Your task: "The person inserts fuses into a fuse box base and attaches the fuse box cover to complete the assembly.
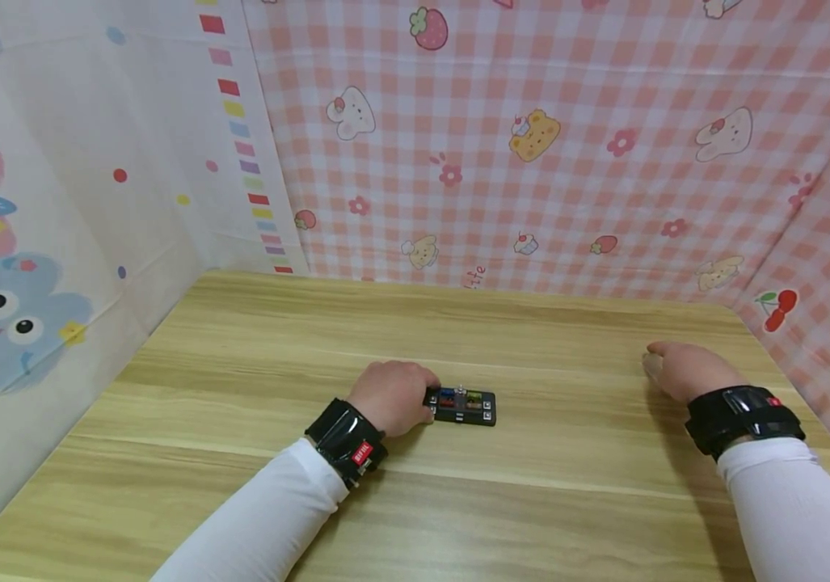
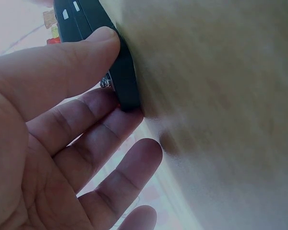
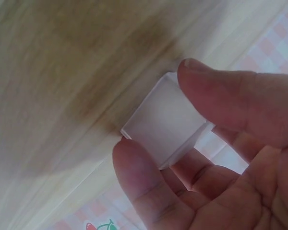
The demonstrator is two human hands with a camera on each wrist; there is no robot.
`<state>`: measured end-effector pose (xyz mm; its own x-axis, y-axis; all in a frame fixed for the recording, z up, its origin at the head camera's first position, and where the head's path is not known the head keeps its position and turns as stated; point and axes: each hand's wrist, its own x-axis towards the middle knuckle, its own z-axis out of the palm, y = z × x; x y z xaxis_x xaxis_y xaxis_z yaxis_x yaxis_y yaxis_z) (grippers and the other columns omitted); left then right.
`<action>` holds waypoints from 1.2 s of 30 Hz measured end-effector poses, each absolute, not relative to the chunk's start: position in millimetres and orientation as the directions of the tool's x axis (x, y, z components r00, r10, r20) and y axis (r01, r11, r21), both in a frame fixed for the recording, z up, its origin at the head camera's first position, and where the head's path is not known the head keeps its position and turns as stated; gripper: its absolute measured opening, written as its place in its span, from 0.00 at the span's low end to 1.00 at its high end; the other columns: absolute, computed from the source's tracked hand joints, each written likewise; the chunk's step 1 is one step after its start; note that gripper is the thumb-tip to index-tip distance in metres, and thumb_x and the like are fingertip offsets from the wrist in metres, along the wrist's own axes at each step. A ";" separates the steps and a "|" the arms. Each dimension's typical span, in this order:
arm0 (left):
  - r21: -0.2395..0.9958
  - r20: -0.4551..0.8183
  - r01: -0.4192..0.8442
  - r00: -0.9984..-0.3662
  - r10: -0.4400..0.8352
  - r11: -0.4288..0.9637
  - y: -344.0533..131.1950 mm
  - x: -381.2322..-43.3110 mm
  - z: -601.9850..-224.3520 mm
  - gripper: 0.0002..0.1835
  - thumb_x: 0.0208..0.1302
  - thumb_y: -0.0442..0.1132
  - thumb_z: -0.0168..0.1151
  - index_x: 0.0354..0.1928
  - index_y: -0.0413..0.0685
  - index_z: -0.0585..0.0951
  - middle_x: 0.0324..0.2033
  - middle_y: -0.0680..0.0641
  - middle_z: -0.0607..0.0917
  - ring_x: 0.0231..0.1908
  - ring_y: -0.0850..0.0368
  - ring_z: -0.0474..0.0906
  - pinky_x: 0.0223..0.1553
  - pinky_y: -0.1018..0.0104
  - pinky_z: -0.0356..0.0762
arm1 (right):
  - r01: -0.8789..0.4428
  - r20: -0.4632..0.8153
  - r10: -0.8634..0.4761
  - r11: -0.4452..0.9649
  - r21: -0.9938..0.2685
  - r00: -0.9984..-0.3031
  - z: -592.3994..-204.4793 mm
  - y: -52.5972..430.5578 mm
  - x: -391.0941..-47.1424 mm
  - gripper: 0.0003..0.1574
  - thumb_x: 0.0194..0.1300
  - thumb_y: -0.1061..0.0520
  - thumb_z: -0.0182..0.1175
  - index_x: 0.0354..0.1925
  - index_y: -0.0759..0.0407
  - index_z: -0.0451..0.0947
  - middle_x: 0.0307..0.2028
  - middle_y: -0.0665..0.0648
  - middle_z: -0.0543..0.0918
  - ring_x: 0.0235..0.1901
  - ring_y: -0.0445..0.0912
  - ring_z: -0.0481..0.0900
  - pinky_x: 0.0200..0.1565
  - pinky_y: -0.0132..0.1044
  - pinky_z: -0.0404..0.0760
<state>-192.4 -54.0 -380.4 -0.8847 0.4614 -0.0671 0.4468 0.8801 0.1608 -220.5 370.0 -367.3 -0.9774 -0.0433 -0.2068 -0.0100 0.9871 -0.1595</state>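
Observation:
A small black fuse block (image 1: 464, 404) with colored blade fuses and metal screw terminals lies flat near the middle of the table. My left hand (image 1: 394, 396) pinches its left end. In the left wrist view the thumb presses one long side of the fuse block (image 2: 127, 79), with fingertips around the end; the other fingers touch or hover by the tabletop. Toward the right side, my right hand (image 1: 698, 373) holds a clear plastic cover (image 3: 163, 117) between thumb and fingers, close to the table surface. In the head view the hand hides most of this cover.
The wooden table (image 1: 276, 331) extends around both hands. Behind it hangs a pink checked curtain (image 1: 531, 194); a white patterned curtain (image 1: 145, 218) borders the left. Both wrists carry black straps, the left strap (image 1: 347, 443) close to the tabletop.

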 end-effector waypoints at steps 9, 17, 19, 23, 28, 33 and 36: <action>0.163 -0.057 0.454 -0.882 0.468 0.876 -54.6 -191.8 -380.3 0.21 0.62 0.51 0.77 0.57 0.57 0.89 0.50 0.52 0.92 0.47 0.53 0.86 0.52 0.52 0.80 | 0.003 -0.202 -0.028 0.989 -0.148 -0.979 -365.2 368.1 -219.5 0.31 0.74 0.62 0.52 0.71 0.74 0.66 0.58 0.84 0.77 0.46 0.69 0.78 0.58 0.71 0.75; 0.170 -0.064 0.446 -0.885 0.462 0.879 -54.9 -192.2 -380.7 0.22 0.62 0.51 0.77 0.57 0.57 0.89 0.50 0.52 0.91 0.47 0.53 0.86 0.52 0.52 0.80 | -0.013 -0.186 -0.044 0.986 -0.164 -0.981 -356.7 360.2 -221.3 0.36 0.71 0.66 0.50 0.75 0.71 0.62 0.60 0.84 0.75 0.43 0.66 0.79 0.51 0.63 0.80; 0.166 -0.063 0.448 -0.884 0.463 0.878 -54.7 -192.1 -380.5 0.22 0.62 0.51 0.77 0.57 0.57 0.89 0.50 0.52 0.91 0.47 0.53 0.86 0.52 0.52 0.80 | 0.000 -0.200 -0.037 0.983 -0.185 -0.979 -354.5 357.3 -221.6 0.38 0.69 0.67 0.52 0.76 0.71 0.60 0.60 0.84 0.75 0.41 0.63 0.78 0.46 0.58 0.80; 0.161 -0.059 0.452 -0.883 0.465 0.877 -54.2 -192.1 -380.7 0.22 0.62 0.51 0.77 0.57 0.57 0.89 0.50 0.52 0.91 0.46 0.54 0.86 0.51 0.53 0.80 | 0.010 -0.200 -0.036 0.974 -0.224 -0.979 -351.4 351.2 -220.9 0.43 0.67 0.65 0.58 0.76 0.74 0.56 0.60 0.85 0.75 0.46 0.67 0.81 0.49 0.63 0.81; 0.157 -0.061 0.451 -0.883 0.464 0.879 -53.9 -191.6 -380.4 0.22 0.62 0.51 0.77 0.57 0.57 0.88 0.51 0.52 0.91 0.46 0.54 0.86 0.51 0.53 0.80 | 0.001 -0.174 -0.045 0.967 -0.253 -0.984 -348.1 343.4 -218.2 0.45 0.67 0.63 0.62 0.76 0.72 0.57 0.61 0.83 0.75 0.54 0.72 0.80 0.53 0.68 0.79; 0.151 -0.063 0.452 -0.883 0.465 0.879 -54.0 -191.9 -380.4 0.22 0.63 0.51 0.77 0.58 0.57 0.88 0.51 0.53 0.91 0.47 0.54 0.86 0.52 0.53 0.81 | -0.023 -0.161 -0.067 0.965 -0.263 -0.985 -345.5 336.3 -216.3 0.45 0.68 0.63 0.63 0.76 0.70 0.57 0.62 0.82 0.77 0.58 0.75 0.78 0.53 0.67 0.79; 0.150 -0.062 0.453 -0.883 0.466 0.879 -54.1 -192.2 -380.3 0.22 0.63 0.51 0.77 0.58 0.57 0.88 0.51 0.53 0.91 0.48 0.54 0.86 0.52 0.53 0.81 | -0.035 -0.156 -0.078 0.964 -0.262 -0.985 -344.0 332.2 -215.8 0.44 0.69 0.62 0.63 0.77 0.69 0.57 0.62 0.81 0.77 0.59 0.75 0.78 0.53 0.67 0.79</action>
